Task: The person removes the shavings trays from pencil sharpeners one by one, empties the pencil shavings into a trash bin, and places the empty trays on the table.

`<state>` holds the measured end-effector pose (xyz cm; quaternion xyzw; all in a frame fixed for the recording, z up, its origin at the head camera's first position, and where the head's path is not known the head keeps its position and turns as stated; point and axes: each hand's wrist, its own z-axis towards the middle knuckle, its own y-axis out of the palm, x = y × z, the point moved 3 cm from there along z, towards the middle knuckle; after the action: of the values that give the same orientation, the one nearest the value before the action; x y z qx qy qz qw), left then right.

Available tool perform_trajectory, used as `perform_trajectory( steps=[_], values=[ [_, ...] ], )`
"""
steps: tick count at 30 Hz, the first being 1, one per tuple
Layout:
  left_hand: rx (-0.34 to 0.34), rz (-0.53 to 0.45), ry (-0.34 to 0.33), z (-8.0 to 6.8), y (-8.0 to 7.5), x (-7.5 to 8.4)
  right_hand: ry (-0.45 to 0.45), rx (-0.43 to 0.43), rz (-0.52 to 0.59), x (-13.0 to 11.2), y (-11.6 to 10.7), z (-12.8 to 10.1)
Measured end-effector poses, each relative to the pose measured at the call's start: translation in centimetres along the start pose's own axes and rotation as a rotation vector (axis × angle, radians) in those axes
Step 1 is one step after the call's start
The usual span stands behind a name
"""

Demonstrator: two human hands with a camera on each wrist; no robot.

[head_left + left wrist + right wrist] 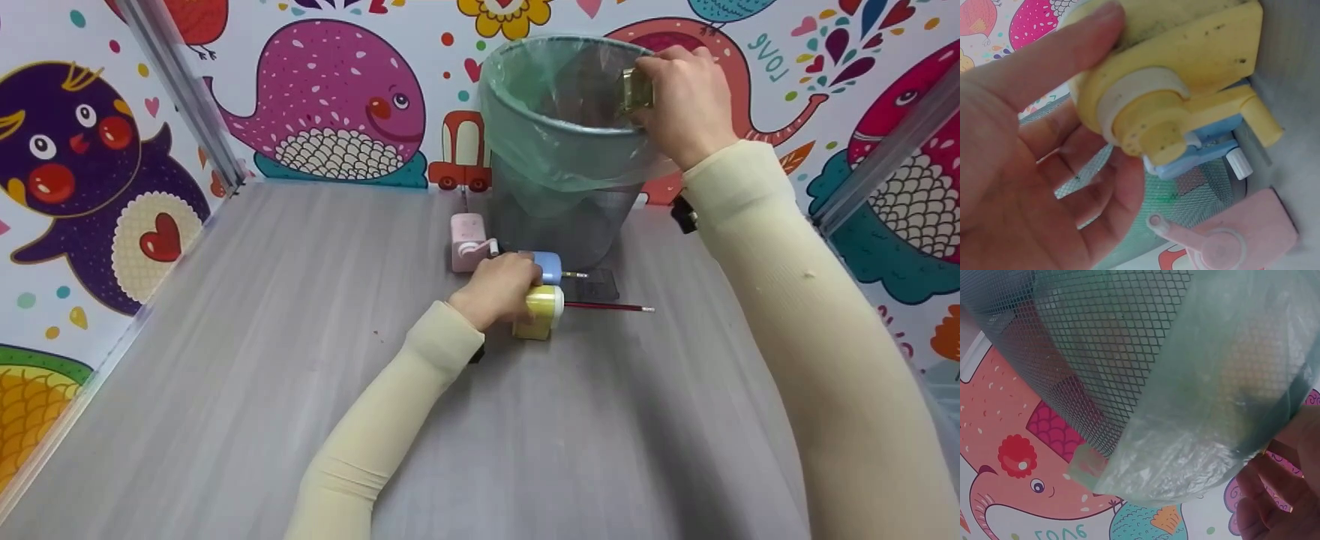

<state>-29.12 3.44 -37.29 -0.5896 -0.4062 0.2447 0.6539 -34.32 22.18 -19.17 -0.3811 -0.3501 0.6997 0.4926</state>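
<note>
My left hand (501,291) grips a yellow hand-crank pencil sharpener (1207,50) on the table, its thumb over the top and fingers around the far side. A dark red pencil (611,306) sticks out to the right of that sharpener. My right hand (694,105) pinches a small see-through yellowish box (635,91), tilted at the right rim of a mesh waste bin (570,225). In the right wrist view, the bin's liner and rim hide most of the box. A green plastic bag (525,150) lines the bin and folds over its rim.
Just behind the yellow sharpener stands a blue sharpener (550,267) with a pencil in it. A pink crank sharpener (468,236) is at the left of the bin. Beside the bin's foot lies a dark flat rectangle (600,285). Cartoon-printed walls (337,97) enclose the table (262,337).
</note>
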Motion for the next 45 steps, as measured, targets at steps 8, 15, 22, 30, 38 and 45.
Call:
perform_trajectory(
  steps=[8, 15, 22, 30, 38, 45],
  values=[
    [0.008, 0.001, 0.009, 0.1, 0.2, 0.0, -0.037, -0.044, -0.018, -0.1, -0.1, 0.0],
    [-0.008, -0.016, 0.000, 0.2, 0.1, 0.0, -0.150, 0.006, -0.131, -0.5, -1.3, 0.0],
    [-0.014, -0.021, -0.009, 0.1, 0.2, -0.1, -0.234, 0.007, -0.243, -1.3, -1.2, -0.1],
    [-0.010, -0.021, -0.008, 0.1, 0.4, -0.1, -0.384, -0.050, -0.400, -1.4, -0.8, -0.6],
    [-0.010, -0.023, -0.005, 0.1, 0.4, -0.1, -0.404, -0.014, -0.509, -1.5, -1.1, -0.6],
    [-0.027, -0.041, -0.020, 0.1, 0.2, -0.2, -0.409, 0.024, -0.626, -2.5, -1.4, -0.9]
  ],
)
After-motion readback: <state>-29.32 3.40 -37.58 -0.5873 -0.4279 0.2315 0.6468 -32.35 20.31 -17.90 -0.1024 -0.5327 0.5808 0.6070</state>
